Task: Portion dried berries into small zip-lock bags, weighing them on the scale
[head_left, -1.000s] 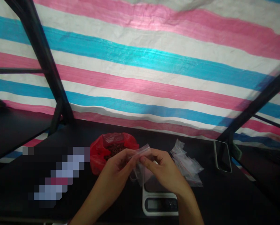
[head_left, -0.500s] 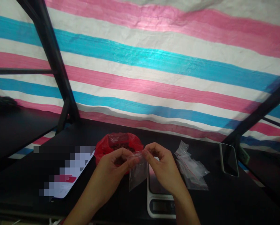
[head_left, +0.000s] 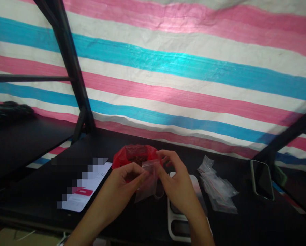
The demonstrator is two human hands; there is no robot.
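A small clear zip bag [head_left: 145, 191] hangs at a slant between my two hands. The thumb and forefinger of my left hand [head_left: 128, 179] pinch its upper left part. At its upper right edge is the thumb of my right hand [head_left: 175, 181], with the other fingers bent loosely around; their exact hold is partly hidden. Just behind the hands sits a red plastic bag [head_left: 123, 155], its mouth spread around brown bits [head_left: 139, 160] too small to name. Under my right forearm lies a white digital scale [head_left: 171, 218], partly covered by the hand.
Several clear zip bags [head_left: 219, 191] lie in a loose pile right of the scale. Farther right is a phone [head_left: 262, 179]. A lit screen [head_left: 78, 201], partly pixelated, lies on the left of the black table [head_left: 99, 140]. Dark metal posts [head_left: 77, 75] and striped sheeting [head_left: 168, 61] stand behind.
The view has shifted slightly, so the table's things sit farther right. My hands and the zip bag have moved left relative to the scale, and the right fingers have spread somewhat.
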